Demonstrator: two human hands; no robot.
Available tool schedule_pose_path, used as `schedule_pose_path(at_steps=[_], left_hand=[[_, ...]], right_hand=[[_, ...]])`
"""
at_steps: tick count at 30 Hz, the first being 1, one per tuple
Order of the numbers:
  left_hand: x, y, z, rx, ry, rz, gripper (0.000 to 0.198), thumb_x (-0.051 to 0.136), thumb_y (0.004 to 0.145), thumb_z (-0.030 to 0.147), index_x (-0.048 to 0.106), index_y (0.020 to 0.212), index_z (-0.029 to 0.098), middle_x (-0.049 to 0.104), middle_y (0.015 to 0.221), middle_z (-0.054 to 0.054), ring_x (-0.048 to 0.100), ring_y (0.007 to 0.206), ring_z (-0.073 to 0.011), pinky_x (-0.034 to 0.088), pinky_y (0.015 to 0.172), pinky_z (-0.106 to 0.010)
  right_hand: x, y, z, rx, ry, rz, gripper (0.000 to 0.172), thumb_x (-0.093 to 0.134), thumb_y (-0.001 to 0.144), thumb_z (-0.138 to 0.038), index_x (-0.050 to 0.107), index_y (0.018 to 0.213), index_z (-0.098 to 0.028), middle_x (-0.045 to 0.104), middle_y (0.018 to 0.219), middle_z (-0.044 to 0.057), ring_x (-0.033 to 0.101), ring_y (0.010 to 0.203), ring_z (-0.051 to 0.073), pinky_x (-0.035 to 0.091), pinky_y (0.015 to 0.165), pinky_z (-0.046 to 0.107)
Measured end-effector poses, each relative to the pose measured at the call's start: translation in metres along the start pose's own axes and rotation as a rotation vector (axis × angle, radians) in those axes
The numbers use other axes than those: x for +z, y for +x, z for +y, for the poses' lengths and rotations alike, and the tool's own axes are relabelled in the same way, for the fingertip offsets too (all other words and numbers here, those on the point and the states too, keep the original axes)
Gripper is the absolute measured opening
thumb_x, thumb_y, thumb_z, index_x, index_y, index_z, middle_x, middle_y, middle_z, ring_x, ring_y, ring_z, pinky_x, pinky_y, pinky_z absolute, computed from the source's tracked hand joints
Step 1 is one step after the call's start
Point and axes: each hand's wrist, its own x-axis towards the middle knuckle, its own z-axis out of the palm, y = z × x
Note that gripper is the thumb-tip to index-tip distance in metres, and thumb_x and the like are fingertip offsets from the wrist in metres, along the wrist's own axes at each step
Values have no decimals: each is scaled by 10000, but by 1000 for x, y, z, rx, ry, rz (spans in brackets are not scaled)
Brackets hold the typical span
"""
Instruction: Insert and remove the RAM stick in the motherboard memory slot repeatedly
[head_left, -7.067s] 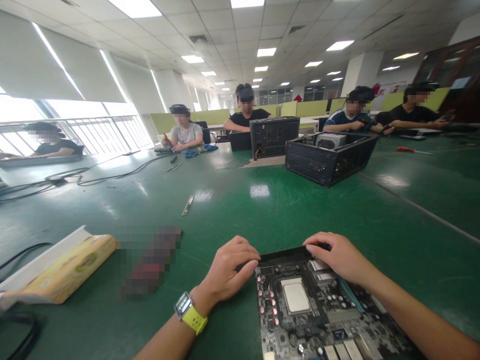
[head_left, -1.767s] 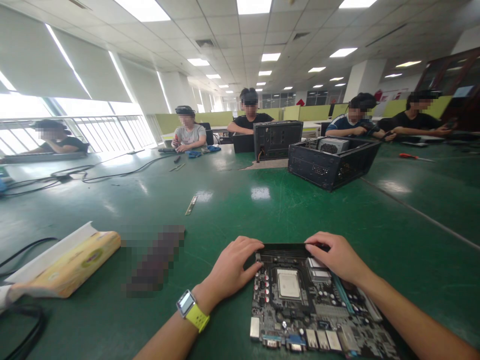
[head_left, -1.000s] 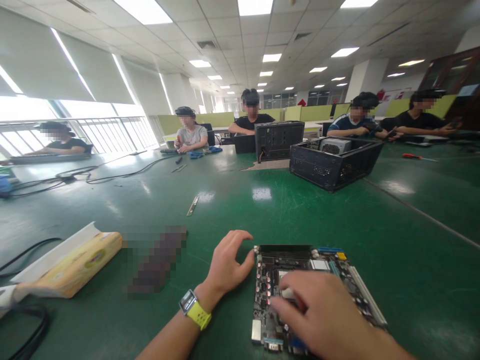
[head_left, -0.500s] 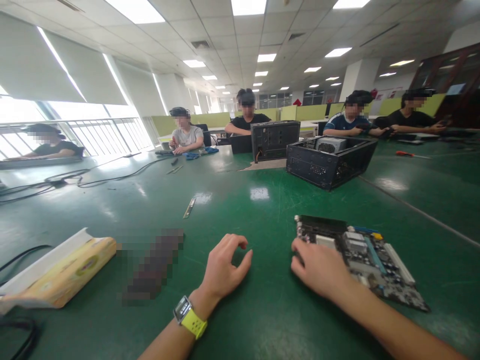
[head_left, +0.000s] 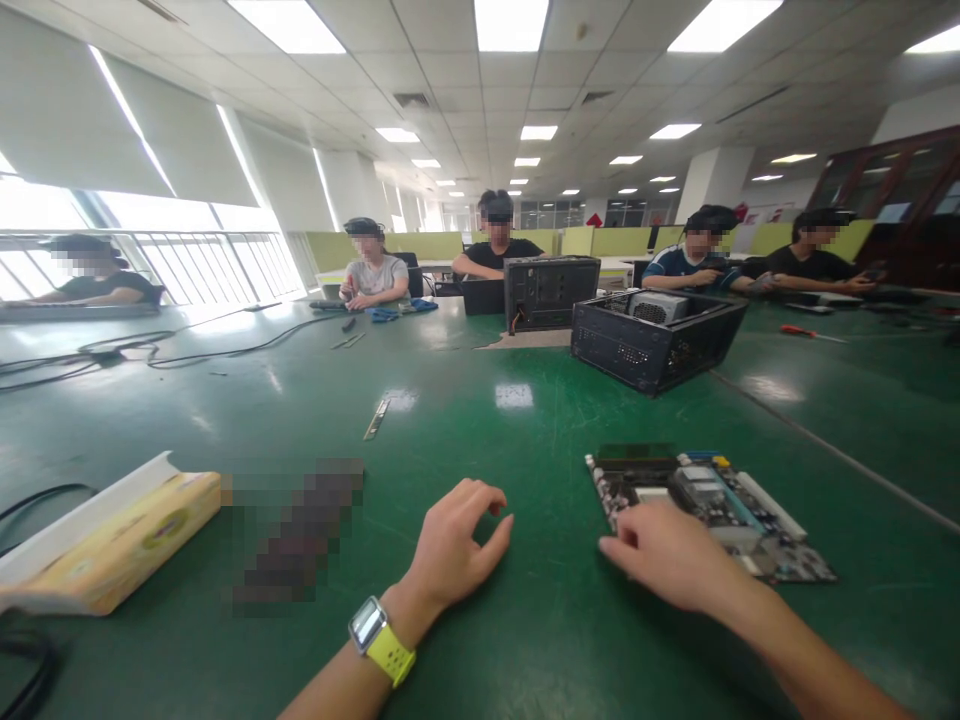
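My left hand [head_left: 459, 540] is over the green tabletop, palm turned inward. It holds nothing; its fingers are bent, and the thumb stands apart from them. A watch [head_left: 369, 625] with a yellow-green strap is on that wrist. My right hand [head_left: 667, 550] is at the near left edge of a computer motherboard [head_left: 739, 515] and covers part of it. Its thumb points left, apart from the bent fingers, some of which are hidden; whether they touch the board I cannot tell. The board lies on the table, with pale slots and a grey heatsink showing.
A narrow memory module [head_left: 377, 419] lies farther off. On the left are a tissue pack [head_left: 135, 540] and a blurred dark object [head_left: 300, 535]. An open computer case [head_left: 652, 345] stands ahead, another case [head_left: 551, 293] behind it. Cables [head_left: 112, 350] run at far left. Several people sit around the table.
The motherboard has turned slightly and its near edge has moved away from me. My right hand has shifted a little right and toward me. My left hand has hardly moved.
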Motion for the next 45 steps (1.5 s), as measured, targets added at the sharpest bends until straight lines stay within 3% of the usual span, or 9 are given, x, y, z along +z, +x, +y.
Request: schedule_pose_path(at_steps=[3,4,6,9,11,17,23,35,45], left_hand=[[0,0,1,8,-9,-12,53,519,842,231,544,878,202,596,833,-39,556,791,-184,474,733,-308],[0,0,1,7,-13,-12,57,524,840,232,540,885,201,598,851,-43,556,806,-187,476,743,-312],[0,1,1,8,-22,-24,91,542,830,234,533,913,199,603,905,-51,556,852,-195,477,776,-326],[1,1,0,21,-36,-77,137,574,810,235,535,938,203,599,1020,-64,551,939,-210,473,837,-351],[2,0,0,37,-39,-121,135,588,806,244,553,932,210,584,1106,-69,542,999,-220,464,878,-369],[1,-1,2,52,-31,-228,215,584,838,305,592,1040,232,567,1203,-79,520,1093,-243,450,928,-412],[0,-1,1,38,-29,-260,318,550,869,317,553,1181,256,541,1268,-72,493,1147,-240,427,970,-423],[5,-2,0,29,-109,-406,625,484,886,499,285,1429,260,295,1506,-54,303,1342,-261,280,1101,-485],[4,-2,0,41,-166,-419,709,514,863,518,219,1455,263,268,1518,-47,267,1363,-260,229,1129,-476]], right_hand=[[3,-15,-24,-192,501,-473,292,531,802,-430,693,913,-214,700,684,21,568,442,114,369,413,207],[2,-16,-27,-215,626,-533,329,522,814,-437,664,1017,-221,708,737,14,572,445,104,382,413,199],[-1,-11,-21,-216,700,-334,348,500,837,-445,642,1054,-213,704,803,19,612,537,117,441,487,215],[0,10,2,-170,492,231,308,495,844,-424,660,973,-198,691,923,53,638,811,186,487,732,303],[5,24,20,-157,346,381,321,516,828,-404,641,1042,-199,662,1077,78,593,998,232,440,887,370],[26,42,44,-88,239,249,454,469,847,-417,554,1231,-188,638,1142,106,574,1050,241,402,942,393],[30,44,50,-21,146,294,302,470,826,-385,645,1018,-230,663,822,48,604,790,228,433,761,367],[22,44,50,-61,292,245,238,425,820,-331,637,873,-237,686,858,11,618,816,201,436,775,319],[18,41,46,-50,368,234,236,428,800,-322,635,842,-218,684,841,6,618,809,196,426,757,301]])
